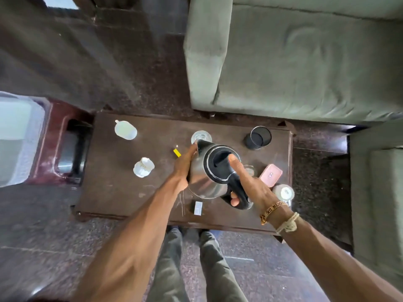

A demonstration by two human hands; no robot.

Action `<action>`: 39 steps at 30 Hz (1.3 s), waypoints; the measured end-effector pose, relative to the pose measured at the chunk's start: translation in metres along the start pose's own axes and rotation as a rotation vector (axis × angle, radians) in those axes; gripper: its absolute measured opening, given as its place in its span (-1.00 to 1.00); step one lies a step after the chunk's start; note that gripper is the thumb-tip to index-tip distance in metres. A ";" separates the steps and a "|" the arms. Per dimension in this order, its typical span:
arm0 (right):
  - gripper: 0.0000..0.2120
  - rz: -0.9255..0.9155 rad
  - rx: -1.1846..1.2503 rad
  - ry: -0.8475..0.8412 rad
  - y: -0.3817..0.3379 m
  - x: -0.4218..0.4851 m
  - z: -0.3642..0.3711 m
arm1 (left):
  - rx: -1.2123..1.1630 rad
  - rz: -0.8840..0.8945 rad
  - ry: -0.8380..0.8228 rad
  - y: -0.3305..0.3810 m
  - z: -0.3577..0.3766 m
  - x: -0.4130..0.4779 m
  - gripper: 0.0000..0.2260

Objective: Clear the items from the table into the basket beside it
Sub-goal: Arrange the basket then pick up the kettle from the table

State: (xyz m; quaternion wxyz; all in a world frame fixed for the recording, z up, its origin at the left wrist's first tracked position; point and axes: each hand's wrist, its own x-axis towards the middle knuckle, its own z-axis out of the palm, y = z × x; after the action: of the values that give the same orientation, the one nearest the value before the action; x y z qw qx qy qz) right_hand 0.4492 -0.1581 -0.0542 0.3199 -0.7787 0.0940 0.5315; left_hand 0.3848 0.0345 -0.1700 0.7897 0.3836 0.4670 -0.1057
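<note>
Your right hand [250, 184] curls round the kettle's [202, 182] black handle, thumb on the lid, probably to carry its weight. Your left hand [185, 164] wraps its steel side, likely to steady it. The kettle is over mid-desk [130, 192], with a glass [200, 136] just behind it and a cup [143, 167] to its left.

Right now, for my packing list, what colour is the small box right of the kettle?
The box is pink, clearest in the head view.
</note>
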 end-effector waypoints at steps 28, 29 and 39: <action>0.01 0.053 0.082 -0.062 -0.004 0.022 0.020 | 0.071 0.055 0.004 -0.004 -0.019 0.024 -0.47; 0.00 0.058 0.100 -0.061 -0.005 0.023 0.021 | 0.068 0.053 0.004 -0.003 -0.021 0.026 -0.48; -0.33 -0.097 0.367 -0.142 -0.019 0.006 0.025 | 0.085 -0.035 -0.010 0.003 -0.032 0.039 -0.62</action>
State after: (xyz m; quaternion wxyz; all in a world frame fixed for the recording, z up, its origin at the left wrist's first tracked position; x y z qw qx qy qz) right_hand 0.4416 -0.1269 -0.0576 0.4875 -0.6716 0.1289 0.5429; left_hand 0.3862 0.0668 -0.2093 0.7730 0.4081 0.4648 -0.1409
